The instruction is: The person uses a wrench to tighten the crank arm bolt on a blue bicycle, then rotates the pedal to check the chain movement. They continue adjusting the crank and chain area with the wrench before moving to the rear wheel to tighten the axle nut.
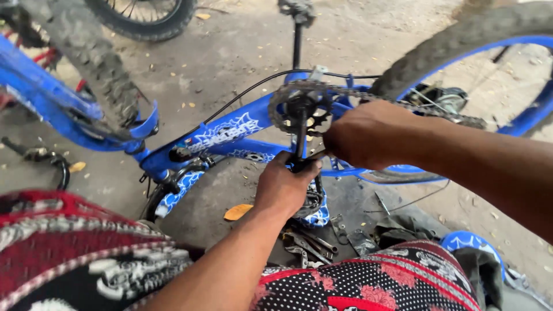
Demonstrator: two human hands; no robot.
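Beside the chainring [299, 109], both hands [285, 184] [363, 138] crowd the crank [301, 135].

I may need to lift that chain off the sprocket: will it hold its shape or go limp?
Probably limp: the chain is linked, wraps the chainring and runs off toward the rear wheel. Likely heavy for its size, being metal. Possibly greasy; the right hand covers part of it.

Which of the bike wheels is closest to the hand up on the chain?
The blue-rimmed wheel at the upper right, just beyond the right hand on the chain. The knobby tyre at the left and the wheel at the top lie farther off.
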